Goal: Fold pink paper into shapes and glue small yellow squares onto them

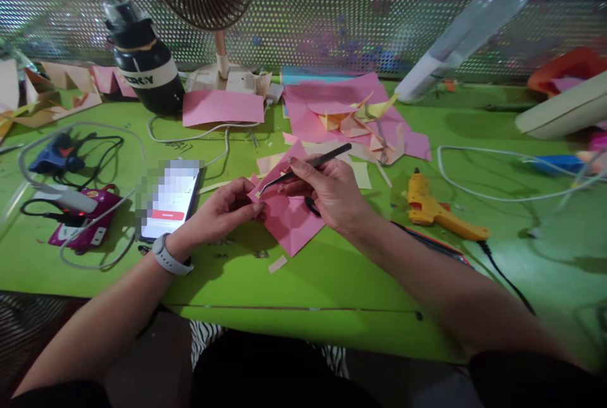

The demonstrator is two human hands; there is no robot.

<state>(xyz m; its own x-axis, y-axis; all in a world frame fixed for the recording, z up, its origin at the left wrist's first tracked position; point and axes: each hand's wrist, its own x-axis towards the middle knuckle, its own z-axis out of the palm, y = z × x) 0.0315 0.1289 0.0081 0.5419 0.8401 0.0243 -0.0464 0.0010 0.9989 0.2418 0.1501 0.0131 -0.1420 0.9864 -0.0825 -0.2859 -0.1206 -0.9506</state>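
My left hand (236, 205) pinches the left corner of a creased pink sheet of paper (294, 223) between thumb and fingers. Black tweezers (327, 155) are held in my right hand (329, 190), slanting down to the left. Their tips meet the paper's left corner, where a tiny pale yellow piece (258, 193) shows. Part of a black ring, perhaps a scissor handle, shows beside my right palm; the rest of it is hidden. A small cream paper strip (277, 264) lies below the pink sheet on the green table.
A yellow glue gun (436, 209) lies right of my right hand, its black cord trailing toward me. A phone (171, 199) lies by my left wrist. Pink sheets and scraps (351, 104), a fan (220, 73) and a black bottle (145, 66) stand behind. Cables and a purple power strip (88, 221) are left.
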